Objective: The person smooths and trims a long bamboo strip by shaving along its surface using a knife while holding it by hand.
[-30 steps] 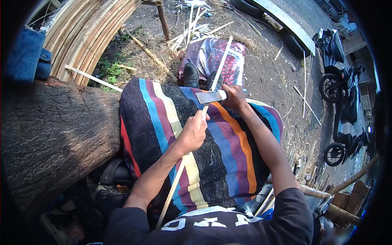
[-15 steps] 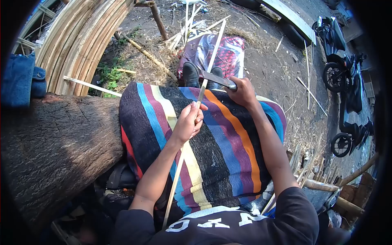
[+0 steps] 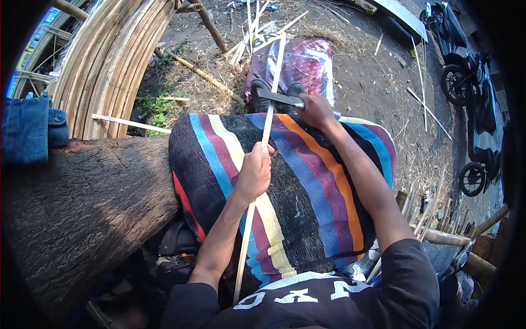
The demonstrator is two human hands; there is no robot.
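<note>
My left hand (image 3: 255,172) is closed around a long, thin pale strip of wood or bamboo (image 3: 246,244), which runs from my waist out past my knees. My right hand (image 3: 318,112) grips the handle of a broad-bladed knife (image 3: 279,98). The blade lies across the strip, beyond my left hand and just above my shoes (image 3: 260,93); how deep it bites cannot be made out. Under both forearms, a striped cloth (image 3: 296,214) covers my lap.
A thick log (image 3: 87,203) lies at my left, with a bundle of curved slats (image 3: 112,60) behind it. Ahead, a shiny printed sheet (image 3: 307,66) is on the ground near loose strips. Motorbikes (image 3: 466,82) stand at the right. Denim cloth (image 3: 24,129) shows at far left.
The knife has slid farther from my left hand along the strip. The strip's far end has swung left, so it points straighter ahead. The whole view has shifted slightly.
</note>
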